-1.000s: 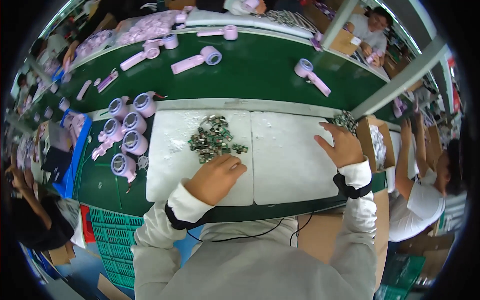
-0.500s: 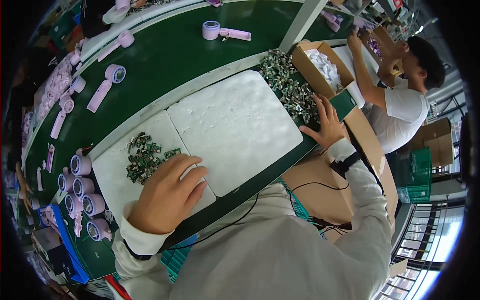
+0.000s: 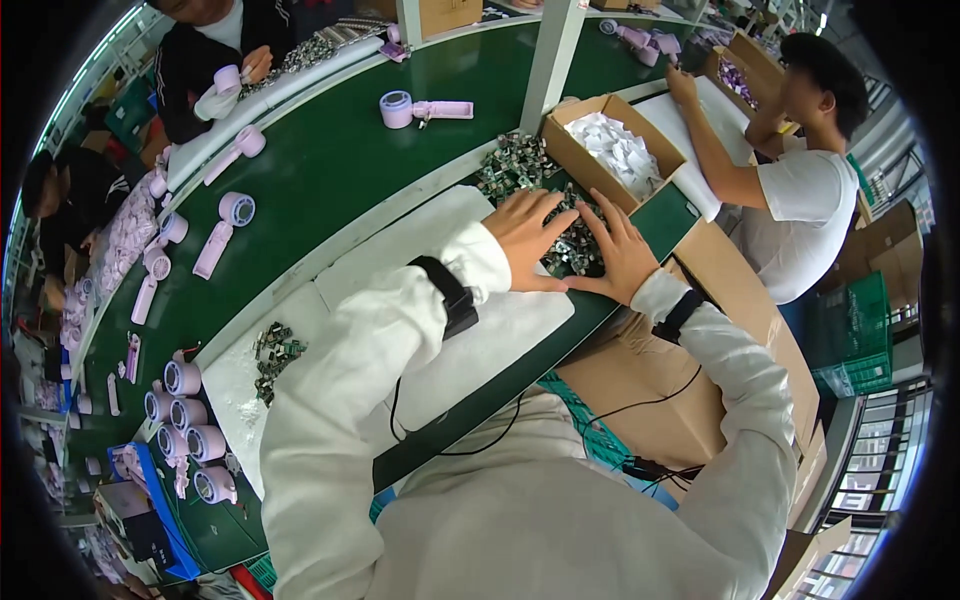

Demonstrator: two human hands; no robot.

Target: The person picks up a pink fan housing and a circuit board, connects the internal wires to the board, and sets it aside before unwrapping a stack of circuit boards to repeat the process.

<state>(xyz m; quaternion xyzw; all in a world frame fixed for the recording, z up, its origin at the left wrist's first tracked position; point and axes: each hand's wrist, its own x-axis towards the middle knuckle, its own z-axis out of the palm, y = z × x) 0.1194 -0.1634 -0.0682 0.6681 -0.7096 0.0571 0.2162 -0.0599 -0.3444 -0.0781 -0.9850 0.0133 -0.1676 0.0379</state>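
Note:
A heap of small green circuit boards (image 3: 518,163) lies at the right end of the workbench, beside a white foam sheet (image 3: 500,335). My left hand (image 3: 528,238) has reached across the foam to the heap's left side, its fingers apart. Facing it from the right is my right hand (image 3: 622,254), also with spread fingers. Both hands touch the heap's near part and cup it between them, with thumbs nearly meeting; neither grips a board that I can see. A smaller cluster of circuit boards (image 3: 276,350) rests on the foam at left, partly hidden by my left sleeve.
An open cardboard box (image 3: 592,183) of white pieces stands behind the heap. Lilac handheld fan parts (image 3: 396,110) lie on the green conveyor belt (image 3: 320,170); several round fan heads (image 3: 205,443) stand at left. A co-worker (image 3: 805,190) sits at right, others across the belt.
My left hand has moved right, from the small cluster across the foam to the large heap. My right hand remains at the heap, now opposite it. The view has shifted somewhat.

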